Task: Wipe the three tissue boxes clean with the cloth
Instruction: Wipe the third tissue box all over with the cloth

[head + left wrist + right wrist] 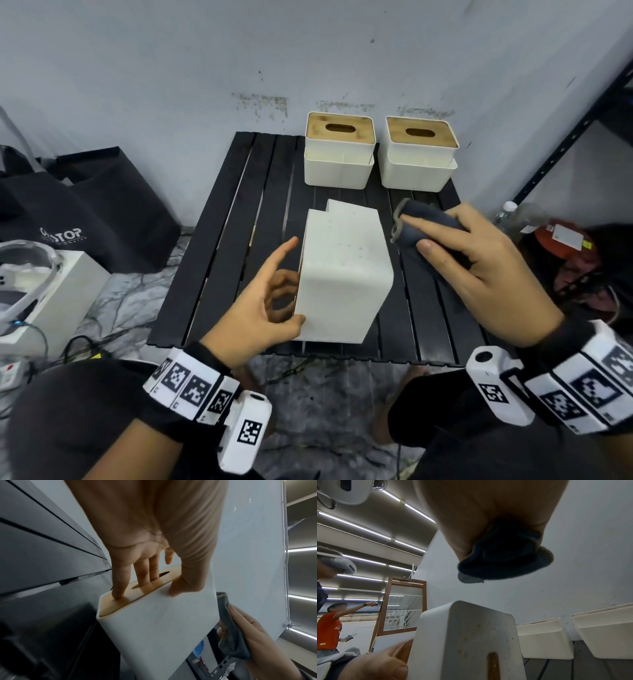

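In the head view, a white tissue box (pixel 342 270) is tipped on its side at the middle of the black slatted table (pixel 219 219), its speckled base turned upward. It is gripped by the left hand (pixel 260 301), thumb on the near edge, fingers curled against the lid side, forefinger extended. A dark cloth (pixel 424 222) is clutched in the right hand (pixel 486 270) just right of the box. Two more tissue boxes (pixel 339 150) (pixel 419 154) with wooden lids are seen upright at the far edge, against the wall.

In the left wrist view, two fingers (pixel 145 572) are seen inside the oval slot of the wooden lid (pixel 120 601).

In the right wrist view, the bunched cloth (pixel 505 562) is held above the spotted base (pixel 481 635), apart from it
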